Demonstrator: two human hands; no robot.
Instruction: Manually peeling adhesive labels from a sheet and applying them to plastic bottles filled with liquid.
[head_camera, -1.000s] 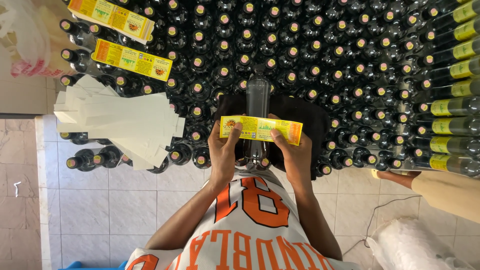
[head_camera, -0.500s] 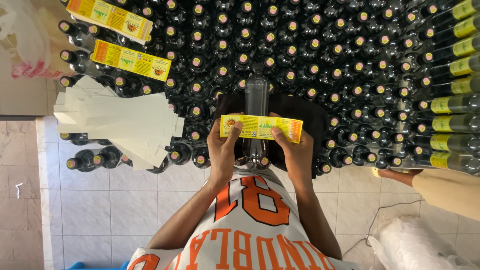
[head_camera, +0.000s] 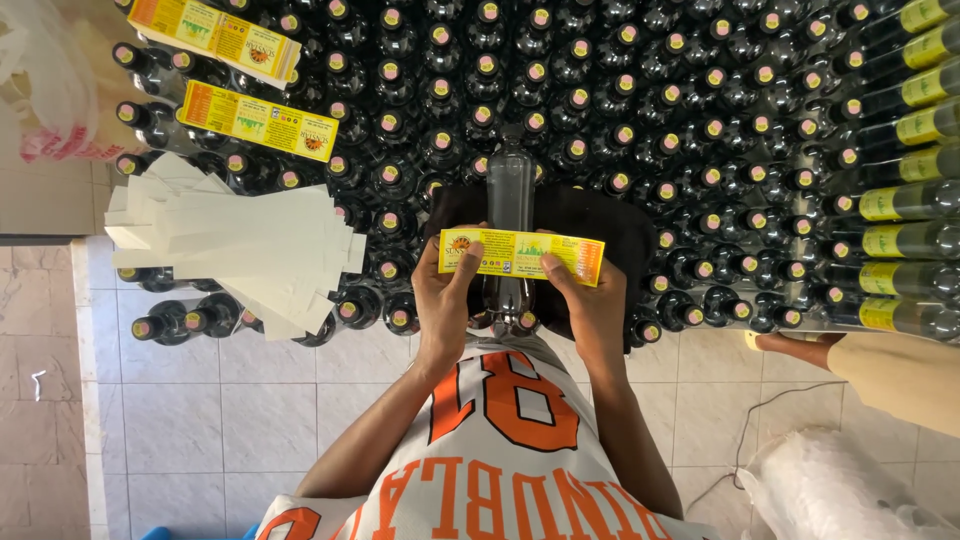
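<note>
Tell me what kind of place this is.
Probably a small bottling or labelling workshop. Rows of capped dark bottles cover the tiled floor. The left hand and right hand press a yellow label onto a bottle, beside fanned backing strips.

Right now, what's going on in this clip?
A person holds a yellow label across a clear bottle lying on a dark cloth. The left hand pinches the label's left end and the right hand its right end. Capped dark bottles stand all around. A fan of white strips and two more labels rest on the bottles at left. Another person's hand reaches in at right.
</note>
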